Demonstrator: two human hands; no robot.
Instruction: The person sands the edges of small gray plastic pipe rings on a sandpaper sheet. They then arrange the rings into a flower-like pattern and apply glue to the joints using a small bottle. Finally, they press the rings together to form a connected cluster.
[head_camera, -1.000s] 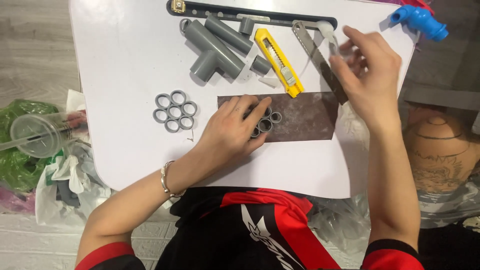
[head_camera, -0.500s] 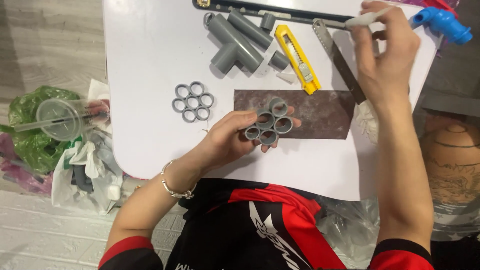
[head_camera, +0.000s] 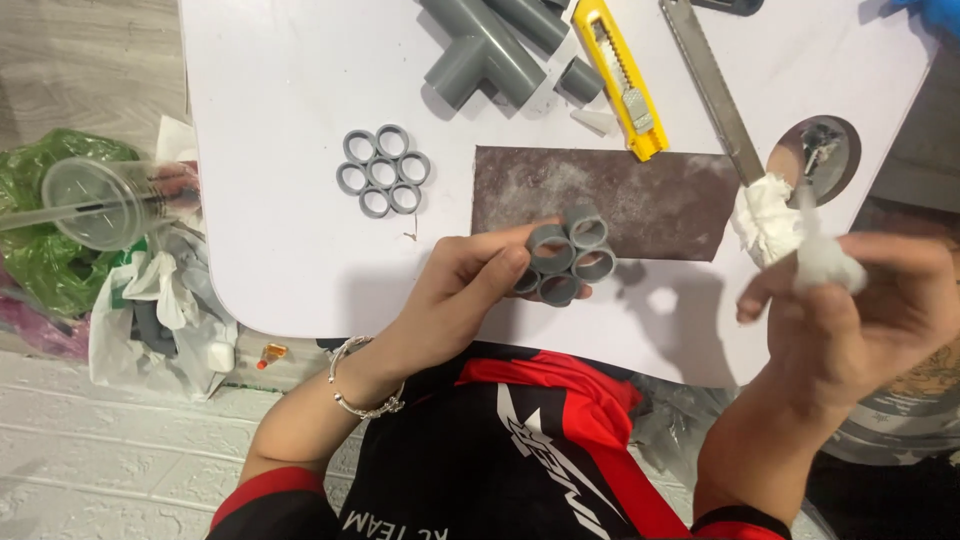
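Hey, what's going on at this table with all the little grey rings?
A person seated at a white table holds a cluster of short grey pipe rings in the left hand, just above a brown sheet of sandpaper. The right hand pinches a small white wad. A finished-looking flower-shaped ring cluster lies flat on the table. Farther back lie grey pipe fittings, a yellow utility knife and a saw blade with its end wrapped in white.
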